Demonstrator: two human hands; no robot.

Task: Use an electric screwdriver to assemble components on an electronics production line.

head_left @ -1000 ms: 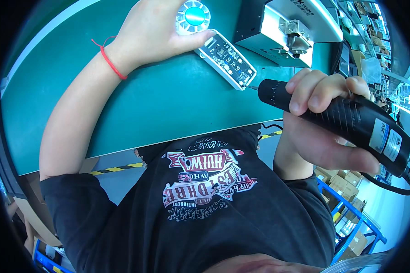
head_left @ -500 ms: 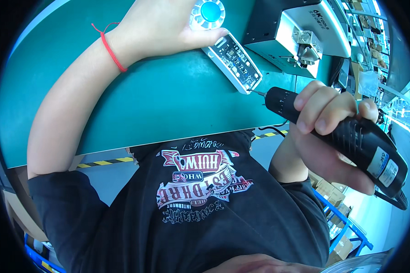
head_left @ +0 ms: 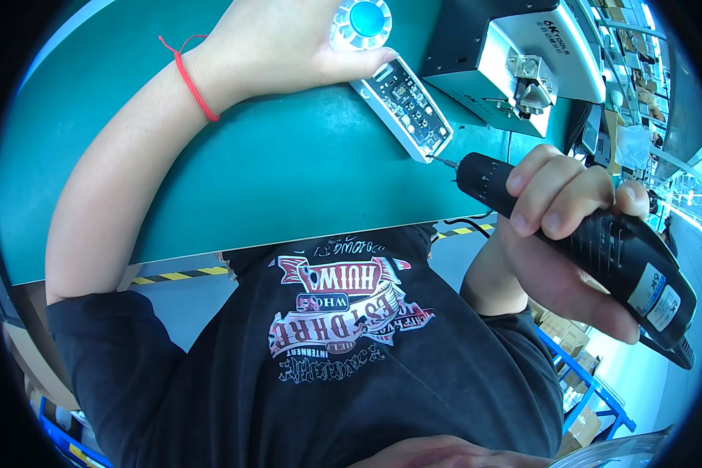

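My left hand (head_left: pixel 288 47) reaches over the bench and grips a white handheld device housing (head_left: pixel 394 121), its thumb pressed along the near side. Inside the housing lies a bare circuit board (head_left: pixel 415 109). A round clear piece with a blue centre (head_left: pixel 366 19) sits at the device's far end, beside my thumb. The other fingers are cut off by the upper edge. My right hand (head_left: pixel 558 203) is wrapped round a black electric screwdriver (head_left: pixel 616 249), tilted toward the device. Its thin bit (head_left: pixel 443 161) meets the housing's near corner; whether a screw sits there is too small to tell.
A box-shaped black and silver screw feeder (head_left: pixel 491 78) stands on the green bench (head_left: pixel 273 171), right of the device. The screwdriver's cable (head_left: pixel 682 355) hangs at the far right. The bench's front edge runs close to my body. Shelves with boxes (head_left: pixel 636 47) line the right side.
The device and screw feeder appear slightly further right in the picture. The screwdriver's rear end has dropped a little, while its bit stays at the housing's corner. Both grips are unchanged.
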